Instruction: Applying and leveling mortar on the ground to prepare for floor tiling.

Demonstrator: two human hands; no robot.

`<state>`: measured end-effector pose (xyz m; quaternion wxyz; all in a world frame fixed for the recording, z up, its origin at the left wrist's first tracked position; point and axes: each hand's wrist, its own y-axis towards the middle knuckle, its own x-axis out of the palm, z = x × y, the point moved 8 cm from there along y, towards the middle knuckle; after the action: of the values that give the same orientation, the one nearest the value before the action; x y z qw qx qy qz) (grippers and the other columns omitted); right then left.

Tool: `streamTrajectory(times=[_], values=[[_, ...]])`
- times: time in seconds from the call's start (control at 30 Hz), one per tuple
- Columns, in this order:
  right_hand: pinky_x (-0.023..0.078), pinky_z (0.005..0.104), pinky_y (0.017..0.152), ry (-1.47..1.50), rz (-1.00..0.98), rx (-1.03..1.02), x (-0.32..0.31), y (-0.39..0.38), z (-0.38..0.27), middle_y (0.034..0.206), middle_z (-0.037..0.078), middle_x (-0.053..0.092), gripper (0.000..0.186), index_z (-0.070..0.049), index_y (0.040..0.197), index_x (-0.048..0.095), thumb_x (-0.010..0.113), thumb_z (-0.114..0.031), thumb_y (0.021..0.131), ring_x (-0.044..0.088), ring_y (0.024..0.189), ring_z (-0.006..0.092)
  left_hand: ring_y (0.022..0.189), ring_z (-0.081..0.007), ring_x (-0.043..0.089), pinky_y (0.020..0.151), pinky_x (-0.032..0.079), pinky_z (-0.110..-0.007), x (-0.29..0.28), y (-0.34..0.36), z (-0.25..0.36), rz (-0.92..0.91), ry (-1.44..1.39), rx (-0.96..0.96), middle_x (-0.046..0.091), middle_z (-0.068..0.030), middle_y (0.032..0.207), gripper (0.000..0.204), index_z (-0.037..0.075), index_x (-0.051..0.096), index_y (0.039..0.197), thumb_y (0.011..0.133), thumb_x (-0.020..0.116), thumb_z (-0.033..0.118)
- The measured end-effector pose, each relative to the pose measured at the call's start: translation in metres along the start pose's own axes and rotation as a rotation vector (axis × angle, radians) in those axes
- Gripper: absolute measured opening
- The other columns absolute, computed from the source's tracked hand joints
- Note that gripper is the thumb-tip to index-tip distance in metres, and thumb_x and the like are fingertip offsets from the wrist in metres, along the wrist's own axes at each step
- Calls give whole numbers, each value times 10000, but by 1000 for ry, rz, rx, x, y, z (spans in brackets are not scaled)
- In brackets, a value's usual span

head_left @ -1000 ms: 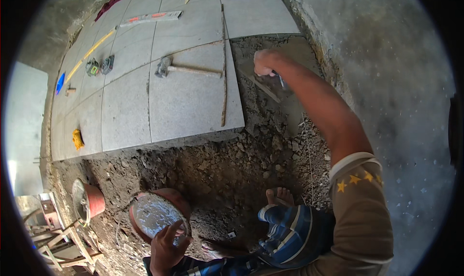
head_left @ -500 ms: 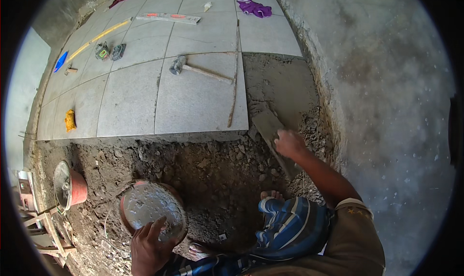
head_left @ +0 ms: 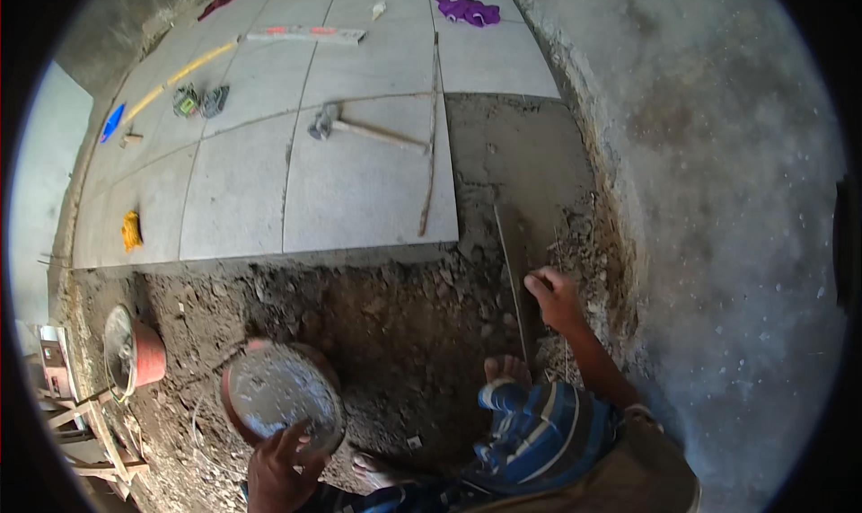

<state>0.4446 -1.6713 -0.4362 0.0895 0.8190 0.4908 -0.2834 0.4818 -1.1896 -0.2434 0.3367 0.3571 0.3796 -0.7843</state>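
Note:
My left hand (head_left: 278,466) grips the near rim of a round reddish pan (head_left: 283,392) smeared inside with grey mortar, held low over the rough dirt bed. My right hand (head_left: 555,297) is stretched forward beside the wall, closed on the near end of a long flat trowel-like tool (head_left: 515,252) that lies on the smoothed mortar strip (head_left: 521,154). The blade edge is hard to make out. My bare feet (head_left: 507,369) and striped blue shorts show between the two hands.
Laid grey tiles (head_left: 359,190) carry a hammer (head_left: 359,128), a thin stick (head_left: 429,154), a level (head_left: 305,34), a purple cloth (head_left: 467,8) and a yellow rag (head_left: 131,230). An orange bucket (head_left: 135,351) stands left. A rough plaster wall (head_left: 718,199) rises right.
My right hand has drawn back along the mortar strip from the far end toward my feet. The pan in my left hand has shifted slightly right and nearer.

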Motion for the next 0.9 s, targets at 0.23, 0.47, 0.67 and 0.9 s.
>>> streamTrajectory(times=[0.23, 0.47, 0.67, 0.9], values=[[527, 510, 785, -368, 74, -131, 21, 32, 0, 935, 218, 693, 389, -25, 1191, 583, 589, -342, 964, 671, 866, 430, 1004, -429, 648, 832, 541, -466, 7, 17, 4, 0, 32, -18, 669, -240, 1117, 506, 81, 587, 1309, 827, 727, 145], [520, 541, 798, -702, 22, 88, 35, 164, 4, 997, 227, 690, 280, -61, 1079, 569, 547, -320, 976, 666, 969, 408, 952, -370, 672, 801, 541, -452, 34, 39, -9, -90, 40, -66, 694, -185, 1033, 509, 115, 579, 1335, 858, 730, 207], [524, 535, 882, -664, 150, 159, -2, 260, 26, 1079, 229, 684, 359, -66, 1125, 617, 547, -373, 953, 649, 1047, 421, 965, -354, 677, 812, 540, -428, 48, 48, -8, -136, 42, -70, 697, -177, 1047, 511, 79, 588, 1321, 845, 743, 186], [524, 515, 883, -597, -5, 85, -33, 177, 60, 1103, 211, 680, 363, -7, 1059, 629, 551, -344, 950, 647, 1038, 423, 968, -365, 675, 834, 542, -430, 43, 42, -7, -78, -1, -138, 693, -195, 1070, 511, 62, 599, 1300, 823, 765, 134]])
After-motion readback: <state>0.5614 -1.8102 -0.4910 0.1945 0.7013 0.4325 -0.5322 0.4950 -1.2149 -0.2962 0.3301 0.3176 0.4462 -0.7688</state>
